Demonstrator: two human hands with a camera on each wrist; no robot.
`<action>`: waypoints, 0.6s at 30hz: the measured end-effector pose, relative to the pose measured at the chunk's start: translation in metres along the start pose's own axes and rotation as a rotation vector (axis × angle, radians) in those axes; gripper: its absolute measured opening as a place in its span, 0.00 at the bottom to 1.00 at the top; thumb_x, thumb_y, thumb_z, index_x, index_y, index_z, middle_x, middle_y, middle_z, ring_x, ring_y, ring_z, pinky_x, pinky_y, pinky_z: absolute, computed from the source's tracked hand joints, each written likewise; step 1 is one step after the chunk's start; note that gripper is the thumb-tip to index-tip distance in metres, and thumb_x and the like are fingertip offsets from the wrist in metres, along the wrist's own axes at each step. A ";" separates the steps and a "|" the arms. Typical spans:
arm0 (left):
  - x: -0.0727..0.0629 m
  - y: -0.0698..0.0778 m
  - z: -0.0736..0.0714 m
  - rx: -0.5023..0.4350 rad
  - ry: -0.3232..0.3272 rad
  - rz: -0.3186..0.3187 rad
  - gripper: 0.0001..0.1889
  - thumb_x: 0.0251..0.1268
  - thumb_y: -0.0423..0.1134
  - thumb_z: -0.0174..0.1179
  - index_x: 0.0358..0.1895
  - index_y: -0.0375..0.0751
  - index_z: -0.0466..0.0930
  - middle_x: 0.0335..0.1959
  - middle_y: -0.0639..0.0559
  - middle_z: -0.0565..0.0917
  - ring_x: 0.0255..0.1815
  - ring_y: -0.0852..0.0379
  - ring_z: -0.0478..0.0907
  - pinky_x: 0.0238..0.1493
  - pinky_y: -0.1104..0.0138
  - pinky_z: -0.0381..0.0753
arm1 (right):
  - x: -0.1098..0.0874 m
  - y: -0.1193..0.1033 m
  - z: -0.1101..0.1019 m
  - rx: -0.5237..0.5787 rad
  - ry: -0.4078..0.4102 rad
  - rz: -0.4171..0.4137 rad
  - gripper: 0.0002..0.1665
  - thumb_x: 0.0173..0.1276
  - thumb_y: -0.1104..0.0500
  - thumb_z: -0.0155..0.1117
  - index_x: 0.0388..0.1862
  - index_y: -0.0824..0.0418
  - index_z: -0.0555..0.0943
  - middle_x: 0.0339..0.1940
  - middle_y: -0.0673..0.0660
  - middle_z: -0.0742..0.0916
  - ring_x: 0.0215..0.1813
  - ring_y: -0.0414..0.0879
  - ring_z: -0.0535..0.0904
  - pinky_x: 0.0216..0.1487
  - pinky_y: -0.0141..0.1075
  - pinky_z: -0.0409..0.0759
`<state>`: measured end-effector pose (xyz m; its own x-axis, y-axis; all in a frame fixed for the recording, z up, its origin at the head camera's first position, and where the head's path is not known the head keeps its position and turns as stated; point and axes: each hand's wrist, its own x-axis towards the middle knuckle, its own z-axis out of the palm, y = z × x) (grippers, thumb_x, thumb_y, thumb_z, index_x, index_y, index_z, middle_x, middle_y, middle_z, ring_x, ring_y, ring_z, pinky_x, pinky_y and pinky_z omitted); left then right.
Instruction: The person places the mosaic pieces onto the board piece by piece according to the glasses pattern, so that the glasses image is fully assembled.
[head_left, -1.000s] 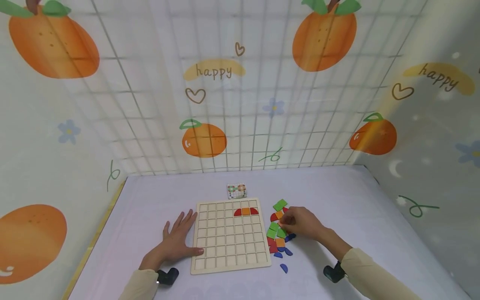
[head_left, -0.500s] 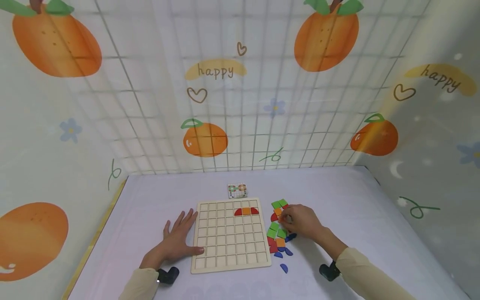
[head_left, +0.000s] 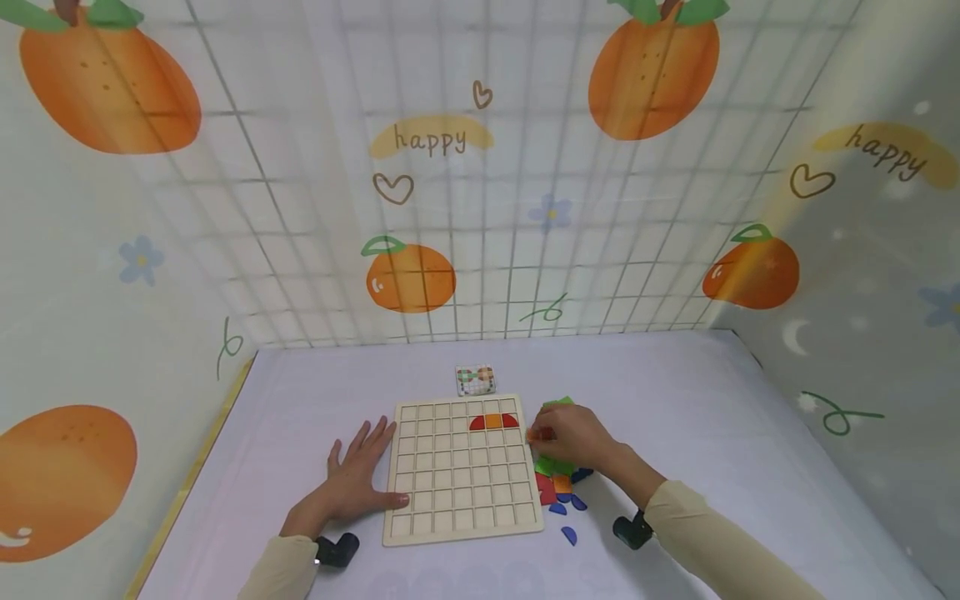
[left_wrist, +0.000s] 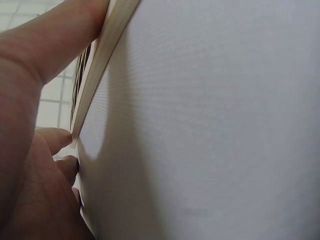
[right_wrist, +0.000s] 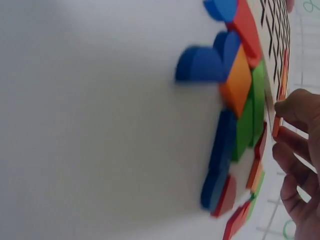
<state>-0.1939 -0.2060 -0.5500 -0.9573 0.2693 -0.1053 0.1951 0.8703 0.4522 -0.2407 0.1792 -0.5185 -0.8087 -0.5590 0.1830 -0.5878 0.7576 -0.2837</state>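
A wooden grid board (head_left: 450, 481) lies flat on the table. Near its upper right, an orange square (head_left: 492, 422) sits between two red rounded pieces (head_left: 477, 424). My left hand (head_left: 351, 482) rests at the board's left side with fingers spread, the thumb over the lower left edge. Just beyond the right edge, my right hand (head_left: 576, 435) pinches a small orange tile (right_wrist: 276, 126) between thumb and index finger. Its exact shape is mostly hidden by the fingertips. Under and beside that hand lie loose green tiles (right_wrist: 244, 129), partly covered in the head view.
Several blue half-round pieces (head_left: 569, 535) lie right of the board's lower corner, by a red piece (head_left: 545, 490) and an orange square (head_left: 562, 484). A small pattern card (head_left: 476, 380) lies behind the board. A printed curtain (head_left: 322, 208) rises behind the table.
My right hand has moved left from the loose pile to the board's right edge, carrying the orange tile. My left hand stays in place.
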 end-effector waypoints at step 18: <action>-0.001 0.003 -0.003 -0.004 0.006 0.001 0.68 0.34 0.75 0.69 0.80 0.46 0.48 0.80 0.46 0.47 0.79 0.40 0.36 0.69 0.36 0.26 | 0.016 -0.012 0.015 0.032 0.004 -0.153 0.05 0.62 0.55 0.75 0.37 0.53 0.91 0.34 0.44 0.80 0.34 0.37 0.74 0.33 0.26 0.76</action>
<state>-0.1929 -0.2046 -0.5456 -0.9584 0.2674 -0.1002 0.1946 0.8683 0.4563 -0.2462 0.1559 -0.5263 -0.7102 -0.6655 0.2296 -0.7030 0.6530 -0.2819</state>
